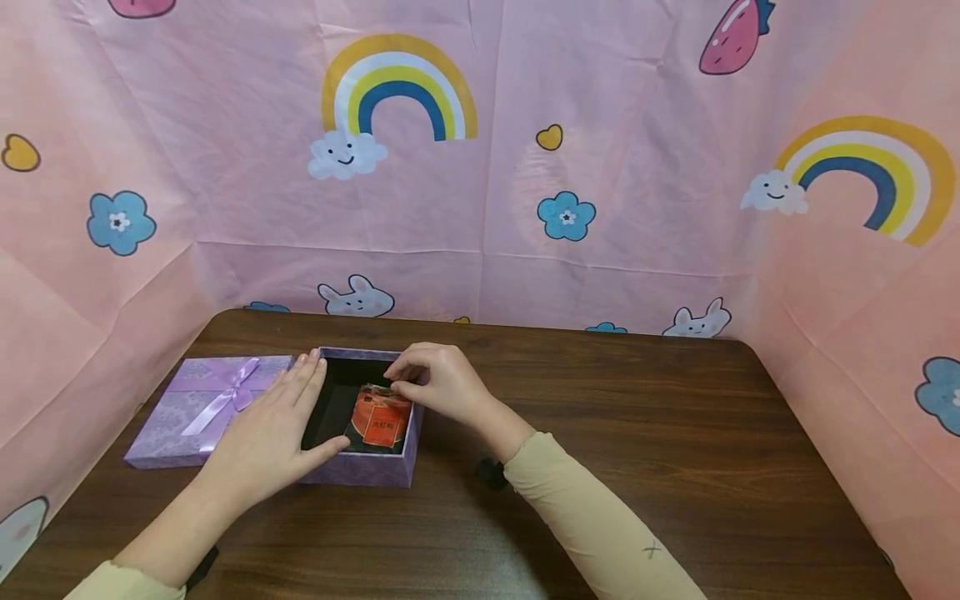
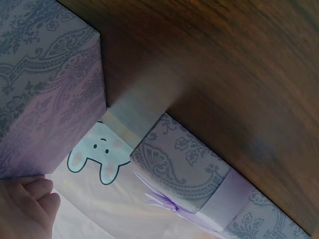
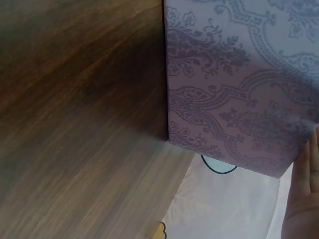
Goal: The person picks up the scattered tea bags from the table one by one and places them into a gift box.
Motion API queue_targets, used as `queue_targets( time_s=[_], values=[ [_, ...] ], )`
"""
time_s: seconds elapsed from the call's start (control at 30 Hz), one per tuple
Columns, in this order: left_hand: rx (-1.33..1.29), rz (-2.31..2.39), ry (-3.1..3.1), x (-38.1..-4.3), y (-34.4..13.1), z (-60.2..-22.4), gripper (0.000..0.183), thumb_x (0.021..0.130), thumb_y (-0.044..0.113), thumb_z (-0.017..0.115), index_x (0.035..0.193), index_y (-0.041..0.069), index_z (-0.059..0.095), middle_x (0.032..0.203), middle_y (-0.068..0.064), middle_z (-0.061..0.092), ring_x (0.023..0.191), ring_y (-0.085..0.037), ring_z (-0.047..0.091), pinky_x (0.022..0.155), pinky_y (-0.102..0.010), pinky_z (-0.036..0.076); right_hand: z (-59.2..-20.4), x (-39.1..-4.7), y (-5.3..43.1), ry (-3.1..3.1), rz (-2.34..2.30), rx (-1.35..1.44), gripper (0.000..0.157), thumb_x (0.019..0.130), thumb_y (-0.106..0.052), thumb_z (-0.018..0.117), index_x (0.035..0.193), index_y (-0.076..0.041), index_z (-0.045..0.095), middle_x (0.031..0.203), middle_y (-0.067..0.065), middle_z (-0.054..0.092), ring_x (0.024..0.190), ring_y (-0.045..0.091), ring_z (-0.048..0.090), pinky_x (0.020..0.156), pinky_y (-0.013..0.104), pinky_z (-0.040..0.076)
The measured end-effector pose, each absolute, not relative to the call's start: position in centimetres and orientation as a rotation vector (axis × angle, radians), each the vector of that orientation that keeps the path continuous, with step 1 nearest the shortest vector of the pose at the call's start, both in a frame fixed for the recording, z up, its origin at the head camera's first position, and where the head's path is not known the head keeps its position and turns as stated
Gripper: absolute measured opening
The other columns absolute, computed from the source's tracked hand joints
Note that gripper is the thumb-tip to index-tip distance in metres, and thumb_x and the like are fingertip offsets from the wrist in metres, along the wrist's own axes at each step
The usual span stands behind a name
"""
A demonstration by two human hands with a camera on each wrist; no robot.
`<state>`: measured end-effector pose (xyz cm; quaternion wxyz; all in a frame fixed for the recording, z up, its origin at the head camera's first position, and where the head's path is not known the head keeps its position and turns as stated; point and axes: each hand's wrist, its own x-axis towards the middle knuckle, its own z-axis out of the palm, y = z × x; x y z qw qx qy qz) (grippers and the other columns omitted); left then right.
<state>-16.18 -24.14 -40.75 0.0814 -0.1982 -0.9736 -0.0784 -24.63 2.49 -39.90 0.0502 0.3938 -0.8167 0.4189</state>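
A purple patterned gift box (image 1: 360, 473) stands uncovered on the table, its inside black. In it lies a red and black tea packet (image 1: 382, 421), toward the right side. My right hand (image 1: 442, 379) reaches over the box's right wall, thumb and forefinger pinching the packet's upper edge. My left hand (image 1: 266, 429) rests along the left rim with straight fingers, the thumb stretched over the front rim. Left of it lies the lid (image 1: 172, 417) with a lilac ribbon bow (image 1: 238, 390), partly covered by that hand. In both wrist views, fingertips show at the box's edge.
The dark wooden table (image 1: 615, 433) extends to the right of the box. Pink cloth (image 1: 480, 183) printed with rainbows, flowers and rabbits hangs behind the table and along both sides.
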Motion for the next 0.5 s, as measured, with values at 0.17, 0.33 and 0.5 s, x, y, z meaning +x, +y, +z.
queue_targets(
  time_s=[0.17, 0.33, 0.5],
  values=[
    [-0.594, -0.232, -2.902, -16.1, -24.1, -40.7, 0.109, 0.096, 0.069, 0.063, 0.165, -0.007, 0.025, 0.174, -0.028, 0.024, 0.159, -0.047, 0.03, 0.133, -0.057, 0.025, -39.8, -24.3, 3.1, -2.457, 1.347, 1.165, 0.014, 0.091, -0.002, 0.082, 0.106, -0.002, 0.081, 0.102, 0.01, 0.079, 0.093, 0.02, 0.075, 0.084, 0.034, 0.066],
    [-0.588, -0.208, -2.902, -16.1, -24.1, -40.6, 0.109, 0.095, 0.07, 0.063, 0.164, -0.007, 0.027, 0.173, -0.027, 0.026, 0.159, -0.047, 0.031, 0.131, -0.058, 0.029, -39.7, -24.0, 4.6, -2.438, 1.369, 1.131, 0.016, 0.09, -0.002, 0.083, 0.107, -0.002, 0.081, 0.104, 0.009, 0.08, 0.095, 0.02, 0.076, 0.088, 0.025, 0.065],
    [-0.593, -0.196, -2.926, -16.2, -24.2, -40.4, 0.111, 0.095, 0.072, 0.061, 0.165, -0.007, 0.025, 0.174, -0.028, 0.024, 0.16, -0.047, 0.03, 0.133, -0.057, 0.026, -39.4, -23.4, 6.9, -2.442, 1.344, 1.08, 0.018, 0.09, -0.003, 0.084, 0.108, -0.005, 0.081, 0.104, 0.009, 0.08, 0.097, 0.021, 0.077, 0.09, 0.025, 0.064]
  ],
)
